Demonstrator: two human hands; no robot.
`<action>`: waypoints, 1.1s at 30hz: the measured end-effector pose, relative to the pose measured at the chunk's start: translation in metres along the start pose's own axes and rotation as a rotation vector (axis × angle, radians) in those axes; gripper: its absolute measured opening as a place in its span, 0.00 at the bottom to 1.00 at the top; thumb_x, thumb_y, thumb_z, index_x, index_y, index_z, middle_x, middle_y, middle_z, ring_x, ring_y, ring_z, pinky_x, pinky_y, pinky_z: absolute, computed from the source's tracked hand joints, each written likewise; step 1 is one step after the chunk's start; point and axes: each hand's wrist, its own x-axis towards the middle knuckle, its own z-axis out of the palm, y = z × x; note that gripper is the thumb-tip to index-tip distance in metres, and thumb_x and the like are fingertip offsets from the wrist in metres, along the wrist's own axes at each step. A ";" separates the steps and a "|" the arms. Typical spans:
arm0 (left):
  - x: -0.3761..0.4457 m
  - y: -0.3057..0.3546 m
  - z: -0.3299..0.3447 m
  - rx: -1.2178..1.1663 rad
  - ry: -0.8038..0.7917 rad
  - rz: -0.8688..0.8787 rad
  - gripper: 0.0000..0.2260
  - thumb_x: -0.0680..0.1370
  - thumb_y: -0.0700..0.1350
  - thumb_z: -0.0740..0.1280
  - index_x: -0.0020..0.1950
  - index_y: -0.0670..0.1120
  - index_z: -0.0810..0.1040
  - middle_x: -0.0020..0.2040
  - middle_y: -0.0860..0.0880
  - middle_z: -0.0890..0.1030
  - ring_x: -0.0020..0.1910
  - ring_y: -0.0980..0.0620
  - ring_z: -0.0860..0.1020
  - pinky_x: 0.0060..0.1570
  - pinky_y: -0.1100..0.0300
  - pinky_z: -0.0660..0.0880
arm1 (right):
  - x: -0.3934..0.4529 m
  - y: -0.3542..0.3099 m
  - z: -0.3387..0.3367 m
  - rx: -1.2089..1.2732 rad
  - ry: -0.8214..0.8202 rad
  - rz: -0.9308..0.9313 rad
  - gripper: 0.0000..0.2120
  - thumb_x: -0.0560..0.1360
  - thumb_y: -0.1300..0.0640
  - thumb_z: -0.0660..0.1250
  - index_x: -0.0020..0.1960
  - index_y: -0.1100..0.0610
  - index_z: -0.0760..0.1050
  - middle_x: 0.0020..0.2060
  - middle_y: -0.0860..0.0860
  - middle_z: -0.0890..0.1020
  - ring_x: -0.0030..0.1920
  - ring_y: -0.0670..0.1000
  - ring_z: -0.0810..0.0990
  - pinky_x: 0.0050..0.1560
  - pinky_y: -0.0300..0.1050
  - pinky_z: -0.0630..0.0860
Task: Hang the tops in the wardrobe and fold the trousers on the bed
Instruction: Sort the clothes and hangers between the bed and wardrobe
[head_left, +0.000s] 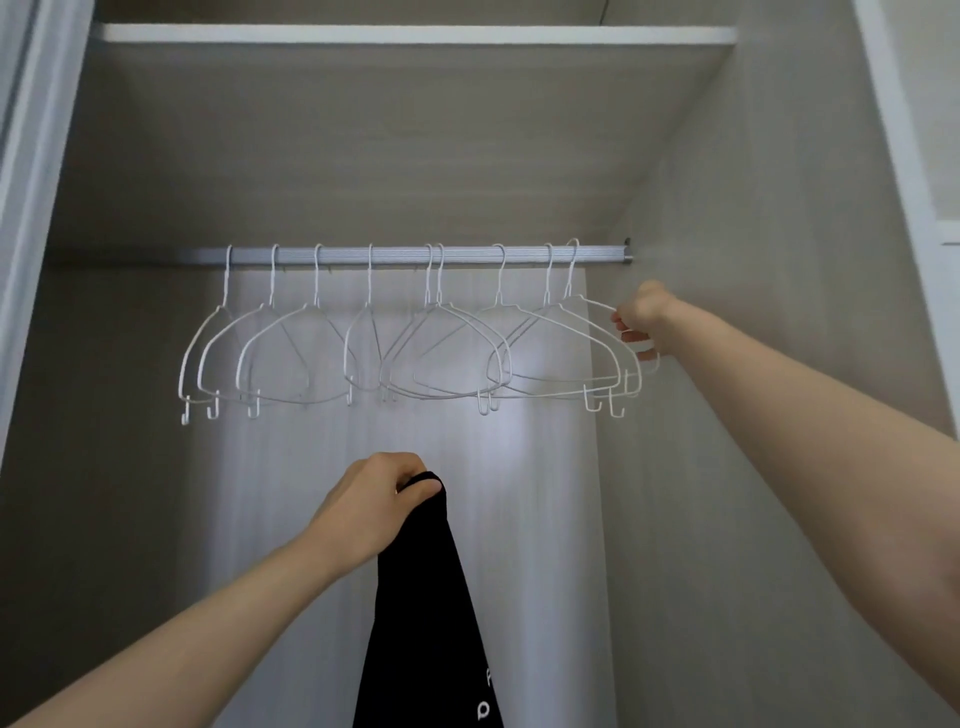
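On the rail (405, 255), nine white hangers (363, 343); one black top (426, 597).

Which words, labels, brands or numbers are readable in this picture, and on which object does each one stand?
Black garment, gripped by the left hand: white print near the lower edge of the picture, only fragments show, perhaps "P" and "O"; too little is in view to read a word.
White hangers, rail, wardrobe wall: no text is visible.
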 end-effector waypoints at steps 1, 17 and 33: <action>-0.001 0.001 -0.001 0.003 -0.003 0.000 0.12 0.78 0.50 0.67 0.35 0.50 0.75 0.34 0.50 0.79 0.37 0.51 0.77 0.44 0.53 0.75 | -0.001 -0.001 -0.001 0.016 0.019 -0.010 0.07 0.80 0.65 0.55 0.51 0.60 0.71 0.46 0.58 0.75 0.34 0.51 0.72 0.45 0.53 0.72; -0.053 -0.008 -0.005 -0.062 -0.066 -0.271 0.17 0.79 0.47 0.67 0.33 0.39 0.71 0.29 0.48 0.67 0.28 0.51 0.65 0.30 0.58 0.61 | -0.124 0.050 -0.019 0.072 0.214 0.036 0.04 0.77 0.63 0.60 0.49 0.63 0.71 0.45 0.60 0.73 0.45 0.57 0.72 0.52 0.56 0.75; -0.118 -0.057 0.022 0.023 -0.313 -0.608 0.11 0.74 0.44 0.73 0.36 0.38 0.79 0.31 0.44 0.75 0.30 0.49 0.73 0.31 0.61 0.67 | -0.294 0.160 -0.014 0.647 -0.763 0.636 0.06 0.81 0.54 0.57 0.48 0.54 0.69 0.36 0.55 0.80 0.37 0.54 0.80 0.47 0.62 0.75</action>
